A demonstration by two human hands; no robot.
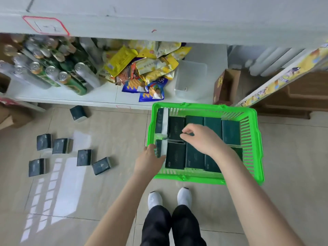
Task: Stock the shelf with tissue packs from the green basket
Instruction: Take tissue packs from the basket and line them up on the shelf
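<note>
Green basket (204, 180) on floor, left hand (149, 160) gripping tissue pack (163, 148)

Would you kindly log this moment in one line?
left hand grips upright dark-green tissue pack | right hand pinches flat dark-green pack | inside green plastic basket

Looks like a small shop or its stockroom. Holds goods in bulk on a low white shelf (71, 99): many drink cans (53, 71) crowded together at the left, a heap of snack bags (142, 68) beside them. Carries red-bordered labels (46, 25) on the shelf boards. Has a green shopping basket (255, 139) on the tiled floor (106, 192), filled with identical dark tissue packs (195, 157), with loose packs (62, 145) strewn nearby and an open cardboard box (225, 86) by the shelf.
</note>
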